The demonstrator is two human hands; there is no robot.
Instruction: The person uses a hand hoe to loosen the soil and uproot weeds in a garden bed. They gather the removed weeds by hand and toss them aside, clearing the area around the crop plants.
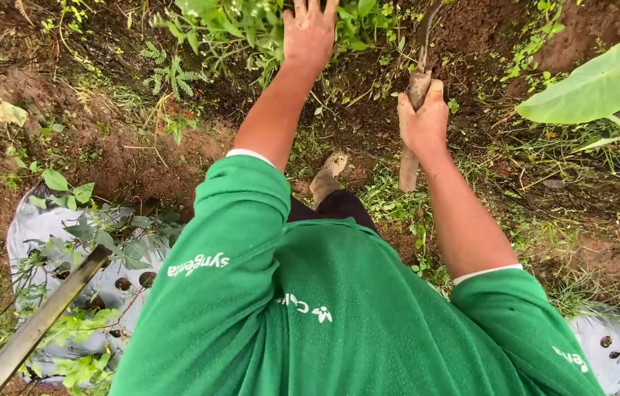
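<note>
Damp brown soil all around, patchy with grass, ferns and a big smooth taro-like leaf on the right edge. Down below, silver plastic mulch sheet with round planting holes, and a flat grey bar lying across it. Green long sleeves fill the lower view.

Left hand is up in the leafy weed clump, palm down and fingers spread into the foliage; whether that grip has closed on any stems, I can't tell, the fingertips run off the top edge. Right hand is wrapped tight around a rough, mud-caked wooden handle, and the dark curved blade rises from it, just beside the clump.

To do this well, I'd judge: gather the stems firmly, keep the blade low near the roots, and keep it well away from the left wrist. Soil looks crumbly and moist; the leaves soft and thin; a muddy boot plants between the arms.
</note>
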